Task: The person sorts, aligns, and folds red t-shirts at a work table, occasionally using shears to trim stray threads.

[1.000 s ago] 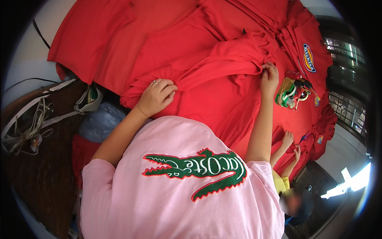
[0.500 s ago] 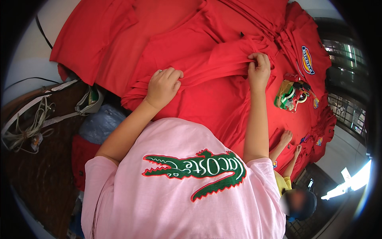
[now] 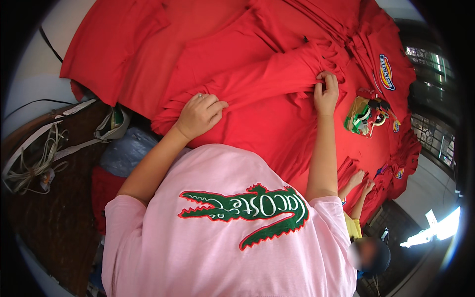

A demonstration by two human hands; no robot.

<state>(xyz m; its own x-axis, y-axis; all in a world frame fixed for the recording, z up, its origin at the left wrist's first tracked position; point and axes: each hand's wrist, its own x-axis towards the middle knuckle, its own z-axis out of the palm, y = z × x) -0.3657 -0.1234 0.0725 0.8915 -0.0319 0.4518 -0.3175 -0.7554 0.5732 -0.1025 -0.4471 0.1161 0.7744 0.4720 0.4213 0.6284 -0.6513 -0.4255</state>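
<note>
Red garments cover the desk (image 3: 34, 74): left hand (image 3: 199, 115) and right hand (image 3: 326, 91) each clamp a bunched red shirt (image 3: 267, 84) mid-desk (tape rolls (image 3: 366, 116) right), its folding seemingly just begun.

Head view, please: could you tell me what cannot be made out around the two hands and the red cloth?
- Left hand: fingertips buried in a fold of the red garment.
- Right hand: fingertips tucked under bunched cloth.
- Garment's near edge: hidden behind the pink shirt.
- Tape rolls: too small to count.
- Second person's hands: partly covered by cloth.
</note>
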